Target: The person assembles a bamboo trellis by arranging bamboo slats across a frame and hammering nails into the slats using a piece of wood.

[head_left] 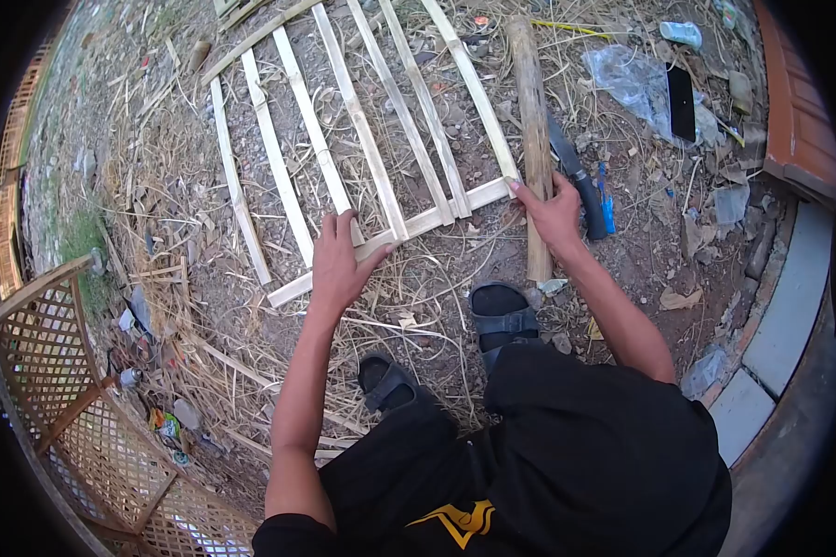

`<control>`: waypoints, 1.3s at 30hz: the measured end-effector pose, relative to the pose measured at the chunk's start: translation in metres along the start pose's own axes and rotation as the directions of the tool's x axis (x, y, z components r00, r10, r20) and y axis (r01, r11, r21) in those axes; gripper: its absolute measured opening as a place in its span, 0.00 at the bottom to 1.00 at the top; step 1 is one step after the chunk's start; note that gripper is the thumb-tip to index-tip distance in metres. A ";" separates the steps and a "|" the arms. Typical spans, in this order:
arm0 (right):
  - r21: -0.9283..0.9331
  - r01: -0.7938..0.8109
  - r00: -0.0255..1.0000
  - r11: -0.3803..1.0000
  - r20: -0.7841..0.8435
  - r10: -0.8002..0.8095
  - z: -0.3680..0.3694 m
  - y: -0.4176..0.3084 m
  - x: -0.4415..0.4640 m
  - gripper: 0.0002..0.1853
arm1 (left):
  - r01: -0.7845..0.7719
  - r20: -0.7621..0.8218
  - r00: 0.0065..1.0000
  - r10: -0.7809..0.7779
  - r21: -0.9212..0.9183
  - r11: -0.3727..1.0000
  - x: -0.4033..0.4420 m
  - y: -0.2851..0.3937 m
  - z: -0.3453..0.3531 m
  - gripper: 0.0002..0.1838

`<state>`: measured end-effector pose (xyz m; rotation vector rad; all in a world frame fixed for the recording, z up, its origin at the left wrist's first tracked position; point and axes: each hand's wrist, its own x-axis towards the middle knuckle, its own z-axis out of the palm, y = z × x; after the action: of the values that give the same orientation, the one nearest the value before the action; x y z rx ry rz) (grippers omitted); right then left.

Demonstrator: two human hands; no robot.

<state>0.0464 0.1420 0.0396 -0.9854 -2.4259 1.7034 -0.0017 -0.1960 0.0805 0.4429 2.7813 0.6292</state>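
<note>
A frame of pale bamboo slats (360, 125) lies on the ground before me, joined along its near side by a crosspiece (427, 221). My left hand (337, 265) is over that crosspiece, its fingers curled across the end of one slat and its thumb along the strip. Over a round wooden pole (532, 111) at the frame's right side lies my right hand (557, 218). Its thumb touches the crosspiece's right end, and its fingers bend round the pole's far side. Just right of the pole is a large knife (581, 176) with a dark handle, partly hidden by my hand.
Shavings and dry stalks litter the soil. A phone (681, 104) lies on clear plastic (627, 79), near a plastic cup (681, 34). A lattice panel (60, 357) stands at lower left; pale tiles (790, 288) edge the right. My sandalled feet (502, 316) are close to the frame.
</note>
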 end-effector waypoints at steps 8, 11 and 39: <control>0.120 -0.008 0.996 0.993 0.091 -0.003 -0.003 -0.005 0.002 0.24 | -0.247 0.035 0.968 0.247 0.023 0.969 -0.015 -0.049 -0.009 0.39; 0.136 -0.012 0.994 0.991 0.113 -0.004 -0.004 -0.007 0.002 0.23 | -0.302 0.062 0.951 0.304 -0.035 0.953 -0.013 -0.047 -0.015 0.33; 0.071 -0.053 0.987 0.996 0.157 0.041 -0.016 -0.005 0.006 0.17 | -0.539 0.105 0.837 0.537 0.329 0.776 -0.033 -0.116 -0.020 0.31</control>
<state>0.0443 0.1575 0.0486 -0.9413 -2.4271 1.9408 -0.0053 -0.3150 0.0513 1.3504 2.7517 0.2226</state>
